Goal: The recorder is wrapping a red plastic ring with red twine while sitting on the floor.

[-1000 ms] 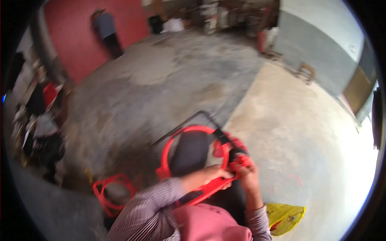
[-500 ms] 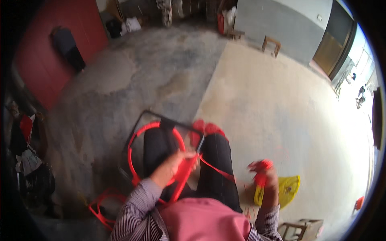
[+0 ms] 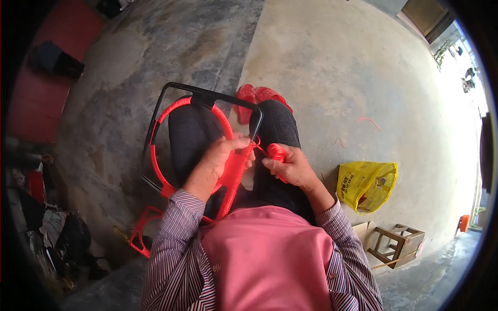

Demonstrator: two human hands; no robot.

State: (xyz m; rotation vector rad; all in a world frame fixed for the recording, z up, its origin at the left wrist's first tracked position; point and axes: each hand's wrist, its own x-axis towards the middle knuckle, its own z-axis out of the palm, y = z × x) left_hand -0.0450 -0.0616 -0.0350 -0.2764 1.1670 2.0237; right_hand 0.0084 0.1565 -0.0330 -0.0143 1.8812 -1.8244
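A black metal frame (image 3: 171,88) with a red ring (image 3: 155,166) bound inside it rests across my knees. My left hand (image 3: 220,160) grips the ring's right side, where red cord is wound tightly around it. My right hand (image 3: 290,166) holds a small roll of red cord (image 3: 277,153), and a short strand runs from it to the frame's right edge. Both hands sit close together above my dark trousers. My red shoes (image 3: 259,96) show just beyond the frame.
A yellow plastic bag (image 3: 365,184) lies on the concrete floor to my right, and a small wooden stool (image 3: 397,243) stands behind it. A second red frame (image 3: 140,228) lies at my lower left. Clutter lines the left edge, and scraps of red cord (image 3: 367,121) lie ahead right.
My right hand has come back from out by the yellow bag to beside my left hand at the frame. The view has tilted further down toward my lap.
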